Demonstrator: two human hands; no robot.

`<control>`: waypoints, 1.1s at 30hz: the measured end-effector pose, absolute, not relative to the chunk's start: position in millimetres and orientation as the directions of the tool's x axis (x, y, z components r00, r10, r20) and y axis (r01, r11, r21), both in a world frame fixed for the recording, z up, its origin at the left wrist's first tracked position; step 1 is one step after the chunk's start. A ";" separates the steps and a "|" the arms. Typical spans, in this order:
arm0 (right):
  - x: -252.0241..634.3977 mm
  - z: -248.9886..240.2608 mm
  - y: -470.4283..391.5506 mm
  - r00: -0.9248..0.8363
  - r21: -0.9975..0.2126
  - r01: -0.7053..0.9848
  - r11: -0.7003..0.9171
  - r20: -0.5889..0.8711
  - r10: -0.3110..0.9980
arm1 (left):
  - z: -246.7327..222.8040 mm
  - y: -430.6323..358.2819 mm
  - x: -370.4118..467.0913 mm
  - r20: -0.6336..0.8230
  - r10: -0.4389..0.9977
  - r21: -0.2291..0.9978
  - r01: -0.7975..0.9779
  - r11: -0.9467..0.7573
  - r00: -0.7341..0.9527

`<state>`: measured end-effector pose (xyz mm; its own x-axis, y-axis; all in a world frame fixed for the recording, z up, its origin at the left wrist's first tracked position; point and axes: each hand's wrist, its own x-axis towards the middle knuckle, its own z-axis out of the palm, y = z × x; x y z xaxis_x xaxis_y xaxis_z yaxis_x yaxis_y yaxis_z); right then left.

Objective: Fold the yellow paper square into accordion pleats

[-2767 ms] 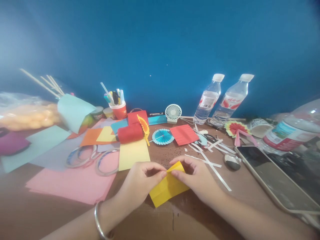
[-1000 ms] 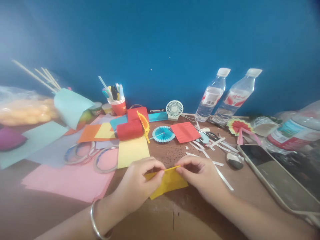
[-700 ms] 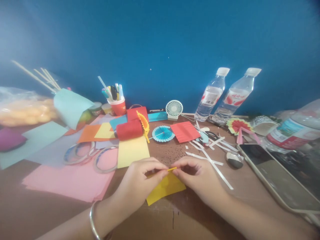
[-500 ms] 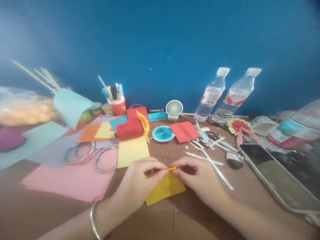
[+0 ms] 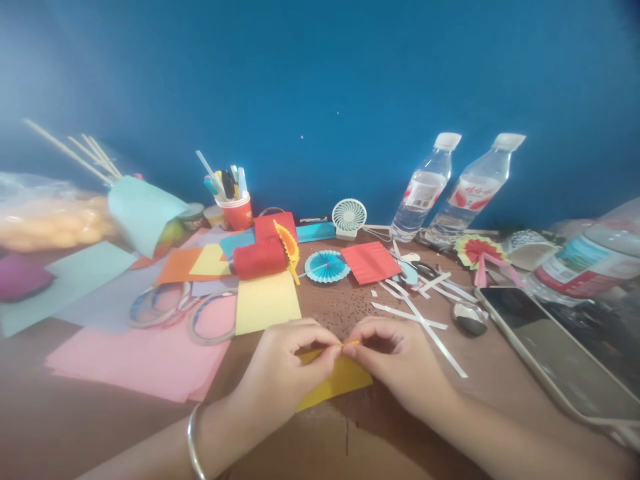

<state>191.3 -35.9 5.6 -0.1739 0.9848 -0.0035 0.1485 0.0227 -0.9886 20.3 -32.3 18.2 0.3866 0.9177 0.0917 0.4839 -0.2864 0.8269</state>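
dim pic, soft blur, edges warped

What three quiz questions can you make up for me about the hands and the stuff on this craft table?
1. The left hand and right hand pinch one piece of paper. What colour is it? A) green B) yellow C) purple

2. True or false: the silver bangle is on the left wrist.

3. How many white-capped bottles are in front of the blue wall?

Key: 1. B; 2. true; 3. two.
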 end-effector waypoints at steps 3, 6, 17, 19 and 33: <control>194.4 7.4 -35.3 -0.206 -0.991 0.128 0.031 0.004 0.979 | 18.4 -30.6 19.8 0.072 0.920 0.831 0.487 -0.270 0.386; 196.4 6.8 -34.0 -0.230 -0.995 0.103 0.013 -0.011 0.973 | 18.4 -29.3 19.2 0.052 0.927 0.844 0.480 -0.240 0.371; 196.3 3.8 -32.7 -0.165 -0.956 0.284 0.071 0.024 0.986 | 17.0 -23.9 18.5 -0.014 0.938 0.839 0.514 -0.177 0.347; 196.9 2.8 -32.1 -0.148 -0.953 0.298 0.062 0.018 0.989 | 16.2 -21.1 16.2 -0.013 0.949 0.833 0.528 -0.164 0.315; 197.1 8.2 -32.8 -0.287 -0.878 0.432 0.208 0.085 0.954 | 13.1 -23.7 16.1 0.113 0.912 0.810 0.496 -0.314 0.393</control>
